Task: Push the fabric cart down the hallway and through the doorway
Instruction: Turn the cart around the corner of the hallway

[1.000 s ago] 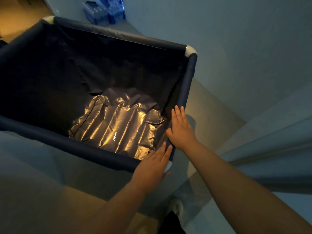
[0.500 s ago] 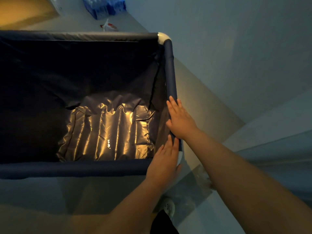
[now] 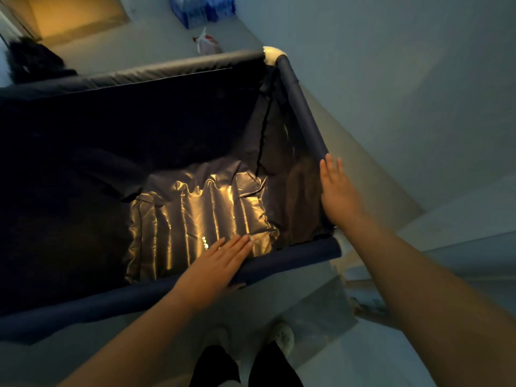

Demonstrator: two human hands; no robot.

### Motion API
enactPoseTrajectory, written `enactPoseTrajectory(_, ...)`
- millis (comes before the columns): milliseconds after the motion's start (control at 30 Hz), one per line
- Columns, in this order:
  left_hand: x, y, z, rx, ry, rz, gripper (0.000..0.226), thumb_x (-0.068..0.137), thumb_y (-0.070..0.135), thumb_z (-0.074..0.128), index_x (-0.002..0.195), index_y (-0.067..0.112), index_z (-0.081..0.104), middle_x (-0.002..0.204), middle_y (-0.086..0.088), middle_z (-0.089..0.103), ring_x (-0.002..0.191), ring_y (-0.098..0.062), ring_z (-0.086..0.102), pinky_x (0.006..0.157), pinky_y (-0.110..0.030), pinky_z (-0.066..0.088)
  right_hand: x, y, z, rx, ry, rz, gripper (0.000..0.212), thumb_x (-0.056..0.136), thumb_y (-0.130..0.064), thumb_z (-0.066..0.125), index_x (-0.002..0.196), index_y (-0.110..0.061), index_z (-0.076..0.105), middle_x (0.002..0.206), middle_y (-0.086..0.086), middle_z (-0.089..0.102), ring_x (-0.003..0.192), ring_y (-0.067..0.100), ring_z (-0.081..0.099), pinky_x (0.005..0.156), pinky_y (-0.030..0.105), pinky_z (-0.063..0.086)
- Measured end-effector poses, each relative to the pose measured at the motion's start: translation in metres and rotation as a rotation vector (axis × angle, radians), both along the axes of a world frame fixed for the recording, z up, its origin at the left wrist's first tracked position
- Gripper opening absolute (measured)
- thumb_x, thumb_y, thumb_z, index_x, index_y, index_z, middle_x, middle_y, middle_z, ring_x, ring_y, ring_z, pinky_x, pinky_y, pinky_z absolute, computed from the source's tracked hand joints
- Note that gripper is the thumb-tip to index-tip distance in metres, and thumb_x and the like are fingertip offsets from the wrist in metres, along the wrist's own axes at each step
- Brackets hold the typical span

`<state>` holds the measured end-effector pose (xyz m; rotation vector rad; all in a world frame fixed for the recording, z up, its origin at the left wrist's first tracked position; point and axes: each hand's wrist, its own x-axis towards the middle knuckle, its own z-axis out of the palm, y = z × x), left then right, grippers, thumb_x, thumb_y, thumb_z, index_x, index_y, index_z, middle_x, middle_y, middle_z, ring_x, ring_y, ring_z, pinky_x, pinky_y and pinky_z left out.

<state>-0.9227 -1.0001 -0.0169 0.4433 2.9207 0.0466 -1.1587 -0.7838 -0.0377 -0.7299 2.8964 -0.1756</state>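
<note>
I stand over the cart (image 3: 303, 108), a deep bin of dark blue fabric slung on padded rails, and it fills the left and middle of my view. Its near right corner is just in front of my feet. My left hand (image 3: 216, 268) lies flat on the near rail (image 3: 293, 256), palm down, fingers straight and together, reaching over the rail toward the inside; it presses rather than grips, with nothing closed in it. My right hand (image 3: 336, 191) is flat too, fingers straight, laid along the right rail (image 3: 301, 104) just short of the near corner, its edge against the padding; it is not wrapped round the rail either.

The cart floor (image 3: 201, 219) is wrinkled, shiny cloth that catches a warm yellow light; the walls around it are in deep shadow. A white corner joint (image 3: 272, 55) caps the far right corner.

To the right of the cart runs a pale wall (image 3: 405, 79), close beside the right rail. Beyond the far rail, on the floor, lie a small white and red bag (image 3: 206, 44) and, farther off, blue packs (image 3: 201, 8) against the wall. At top left the floor glows amber (image 3: 75, 15). My two pale shoes (image 3: 283, 335) and dark trouser legs show at the bottom edge.
</note>
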Motion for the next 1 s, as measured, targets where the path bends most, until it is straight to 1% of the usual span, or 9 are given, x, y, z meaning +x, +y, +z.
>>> enactPoseTrajectory(167, -0.003, 0.02, -0.004, 0.023, 0.043, -0.069, 0.079, 0.072, 0.047, 0.072, 0.136, 0.011, 0.041, 0.139, -0.004, 0.049, 0.128, -0.016, 0.044, 0.104, -0.037, 0.032, 0.003, 0.028, 0.003, 0.087, 0.036, -0.05, 0.069, 0.084, 0.011, 0.031, 0.145, -0.001, 0.004, 0.158, 0.017, -0.001, 0.144, 0.036, -0.002, 0.113, 0.047, 0.022)
enactPoseTrajectory(200, -0.008, 0.027, -0.003, 0.029, 0.032, -0.061, 0.079, 0.077, 0.045, 0.068, 0.139, 0.012, 0.034, 0.144, -0.004, 0.044, 0.132, -0.015, 0.038, 0.108, -0.037, 0.025, 0.006, 0.034, 0.005, 0.109, 0.045, -0.079, 0.071, 0.083, 0.01, 0.035, 0.145, -0.001, 0.004, 0.158, 0.017, 0.0, 0.144, 0.035, -0.001, 0.114, 0.046, 0.022)
enactPoseTrajectory(267, -0.017, 0.04, -0.007, 0.116, -0.012, -0.066, 0.076, 0.091, 0.039, 0.051, 0.144, 0.014, 0.003, 0.155, -0.004, 0.017, 0.142, -0.016, 0.013, 0.113, -0.035, -0.001, 0.015, 0.04, 0.01, 0.138, 0.009, -0.19, 0.075, 0.084, 0.006, 0.044, 0.145, 0.0, 0.002, 0.158, 0.017, 0.0, 0.144, 0.034, -0.001, 0.117, 0.045, 0.016)
enactPoseTrajectory(333, -0.021, 0.049, -0.012, 0.136, -0.032, -0.077, 0.072, 0.097, 0.035, 0.037, 0.139, 0.016, -0.018, 0.157, -0.004, -0.002, 0.144, -0.018, -0.004, 0.11, -0.033, -0.015, 0.028, 0.038, 0.016, 0.187, -0.051, -0.301, 0.072, 0.087, -0.006, 0.046, 0.144, 0.003, 0.004, 0.157, 0.02, 0.001, 0.144, 0.035, 0.0, 0.118, 0.044, 0.008)
enactPoseTrajectory(467, -0.01, 0.045, -0.016, 0.164, 0.003, -0.035, 0.074, 0.097, 0.035, 0.036, 0.137, 0.016, -0.022, 0.157, -0.004, -0.005, 0.141, -0.015, -0.01, 0.109, -0.033, -0.015, 0.068, 0.015, 0.012, 0.195, -0.106, -0.188, 0.058, 0.096, -0.038, 0.031, 0.138, 0.002, 0.033, 0.15, 0.018, 0.031, 0.141, 0.03, 0.022, 0.115, 0.043, 0.018)
enactPoseTrajectory(567, 0.02, 0.022, -0.018, 0.168, -0.033, 0.046, 0.078, 0.095, 0.037, 0.04, 0.138, 0.018, -0.022, 0.155, 0.0, -0.008, 0.136, -0.012, -0.016, 0.107, -0.035, -0.02, 0.081, 0.012, 0.008, 0.228, -0.094, -0.076, 0.056, 0.097, -0.038, 0.019, 0.121, -0.006, 0.058, 0.133, 0.011, 0.055, 0.135, 0.027, 0.034, 0.112, 0.041, 0.023)
enactPoseTrajectory(667, 0.044, -0.004, -0.016, 0.162, -0.077, 0.099, 0.079, 0.092, 0.04, 0.047, 0.141, 0.017, -0.011, 0.153, 0.0, -0.003, 0.137, -0.013, -0.012, 0.109, -0.042, -0.014, 0.077, 0.015, 0.013, 0.281, -0.131, -0.087, 0.054, 0.098, -0.033, 0.017, 0.121, -0.005, 0.058, 0.135, 0.011, 0.054, 0.137, 0.027, 0.032, 0.114, 0.041, 0.022)
enactPoseTrajectory(833, 0.037, -0.009, -0.017, 0.21, -0.088, 0.009, 0.076, 0.096, 0.039, 0.038, 0.138, 0.019, -0.022, 0.15, 0.001, -0.018, 0.136, -0.013, -0.021, 0.108, -0.035, -0.017, 0.079, 0.009, 0.024, 0.368, -0.18, -0.107, 0.048, 0.097, -0.019, 0.018, 0.12, 0.001, 0.055, 0.134, 0.016, 0.052, 0.136, 0.031, 0.03, 0.113, 0.041, 0.022)
enactPoseTrajectory(1000, 0.022, -0.013, -0.019, 0.209, -0.048, -0.053, 0.074, 0.096, 0.041, 0.035, 0.138, 0.018, -0.021, 0.152, -0.001, -0.012, 0.136, -0.014, -0.017, 0.108, -0.036, -0.017, 0.076, 0.01, 0.029, 0.408, -0.18, -0.177, 0.038, 0.093, -0.01, 0.027, 0.115, 0.003, 0.055, 0.127, 0.018, 0.055, 0.128, 0.036, 0.039, 0.106, 0.045, 0.032)
